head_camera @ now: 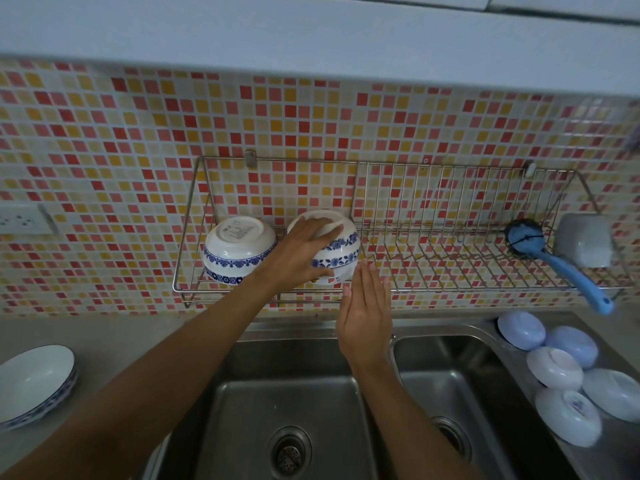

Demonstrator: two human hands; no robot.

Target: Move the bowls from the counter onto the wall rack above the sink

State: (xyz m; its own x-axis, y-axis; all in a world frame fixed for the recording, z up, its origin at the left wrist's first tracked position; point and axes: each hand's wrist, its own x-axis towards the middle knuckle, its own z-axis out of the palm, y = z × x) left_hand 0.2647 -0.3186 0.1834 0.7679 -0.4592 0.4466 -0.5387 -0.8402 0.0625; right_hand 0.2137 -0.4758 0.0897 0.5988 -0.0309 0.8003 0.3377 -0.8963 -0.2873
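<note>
A wire wall rack (pixel 433 285) hangs on the mosaic tiles above the sink. Two white bowls with blue flower bands sit upside down in its left section. The left bowl (pixel 239 249) rests alone. My left hand (pixel 301 254) grips the right bowl (pixel 341 249) across its base and side. My right hand (pixel 365 317) is flat with fingers together, its fingertips touching that bowl's lower right edge from below. A stack of blue-rimmed bowls (pixel 36 382) stands upright on the counter at far left. Several pale blue and white bowls (pixel 568 372) lie upside down on the counter right of the sink.
A double steel sink (pixel 311 410) lies directly below the rack. A blue-handled brush (pixel 554 258) and a grey cup (pixel 585 240) occupy the rack's right end. A wall socket (pixel 22 220) is at the left. The rack's slotted middle holds nothing.
</note>
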